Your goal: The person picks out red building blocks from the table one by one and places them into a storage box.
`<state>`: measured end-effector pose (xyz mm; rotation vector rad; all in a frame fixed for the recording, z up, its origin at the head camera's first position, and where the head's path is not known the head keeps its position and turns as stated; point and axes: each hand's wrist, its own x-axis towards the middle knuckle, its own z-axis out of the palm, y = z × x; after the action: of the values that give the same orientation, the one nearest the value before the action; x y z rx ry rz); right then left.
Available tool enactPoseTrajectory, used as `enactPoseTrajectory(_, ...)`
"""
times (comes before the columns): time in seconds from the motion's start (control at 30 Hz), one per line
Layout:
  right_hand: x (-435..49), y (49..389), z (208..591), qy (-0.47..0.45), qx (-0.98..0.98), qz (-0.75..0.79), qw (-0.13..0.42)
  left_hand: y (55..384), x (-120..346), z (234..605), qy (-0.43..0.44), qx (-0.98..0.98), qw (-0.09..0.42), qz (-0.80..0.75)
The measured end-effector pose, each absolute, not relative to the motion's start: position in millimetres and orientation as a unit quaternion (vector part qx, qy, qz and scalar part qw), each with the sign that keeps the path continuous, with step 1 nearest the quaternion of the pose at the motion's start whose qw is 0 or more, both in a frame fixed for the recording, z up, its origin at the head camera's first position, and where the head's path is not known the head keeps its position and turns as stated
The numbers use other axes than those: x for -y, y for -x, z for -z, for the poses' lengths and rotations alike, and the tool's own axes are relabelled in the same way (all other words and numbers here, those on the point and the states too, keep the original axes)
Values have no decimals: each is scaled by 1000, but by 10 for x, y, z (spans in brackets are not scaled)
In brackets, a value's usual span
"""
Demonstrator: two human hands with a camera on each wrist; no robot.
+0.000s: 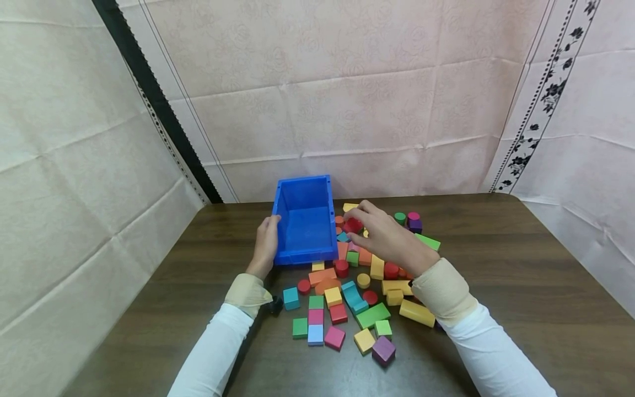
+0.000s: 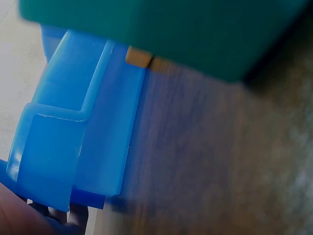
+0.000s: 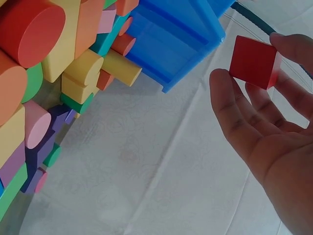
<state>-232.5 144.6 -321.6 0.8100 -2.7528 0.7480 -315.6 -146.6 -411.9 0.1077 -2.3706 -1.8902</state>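
A blue plastic bin (image 1: 308, 220) sits at the back of the table, its open side toward the head camera and its bare blue floor showing. My left hand (image 1: 265, 245) grips the bin's left side, thumb at the rim; in the left wrist view, fingers curl under the bin's edge. My right hand (image 1: 389, 240) is just right of the bin, above the heap of blocks. Between its thumb and fingertips it pinches a red cube (image 3: 252, 62), which is raised off the heap in the right wrist view.
Many coloured wooden blocks lie right of and in front of the bin, among them a yellow cylinder (image 1: 416, 313), a purple cube (image 1: 383, 351) and a green block (image 1: 373, 316). Brown tabletop (image 1: 163, 309) extends left. A pale cloth (image 1: 357, 110) hangs behind the table.
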Motion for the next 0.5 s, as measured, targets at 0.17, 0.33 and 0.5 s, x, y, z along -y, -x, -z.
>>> enactPoseTrajectory(0.17,-1439,2311,3212,-269,925,-256,87,3164,1475,4123,-32,781,56,621)
enactPoseTrajectory(0.33,-1436,2303,3209,-269,924,-258,86,3161,1475,4121,-33,780,57,622)
enactPoseTrajectory(0.5,-1435,2310,3214,-273,921,-262,89,3151,1472,4113,-31,780,59,622)
